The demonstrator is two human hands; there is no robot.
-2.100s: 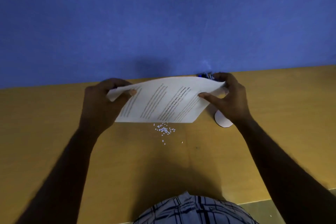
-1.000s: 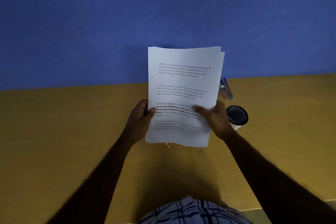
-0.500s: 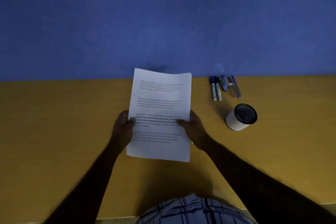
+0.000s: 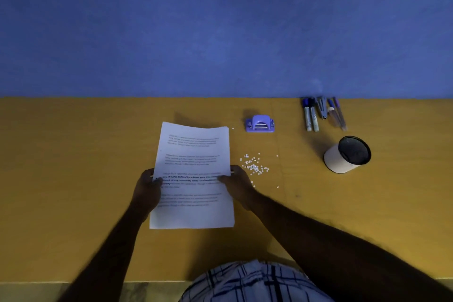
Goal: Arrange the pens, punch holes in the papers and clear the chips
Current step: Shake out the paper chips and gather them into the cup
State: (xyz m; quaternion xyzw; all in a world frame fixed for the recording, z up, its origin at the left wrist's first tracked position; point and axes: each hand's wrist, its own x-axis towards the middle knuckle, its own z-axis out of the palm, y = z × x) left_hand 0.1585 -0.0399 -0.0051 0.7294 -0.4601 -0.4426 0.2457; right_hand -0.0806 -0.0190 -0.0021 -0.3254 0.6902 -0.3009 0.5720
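A stack of printed white papers (image 4: 193, 154) lies flat on the yellow table (image 4: 73, 179), long side pointing away from me. My left hand (image 4: 148, 190) grips its left edge and my right hand (image 4: 236, 185) grips its right edge, thumbs on top of the sheets. Just right of the stack lies a scatter of small white paper chips (image 4: 255, 167). A purple hole punch (image 4: 259, 124) stands beyond them. Several pens and markers (image 4: 321, 114) lie side by side by the wall at the back right. A white pen cup (image 4: 346, 154) with a dark mesh inside lies tilted in front of them.
A blue wall (image 4: 220, 27) rises directly behind the table's far edge. The table's near edge runs just in front of my checked shirt (image 4: 252, 282).
The papers went from held upright in the air to lowered flat on the table, further left. That uncovered the chips and the hole punch.
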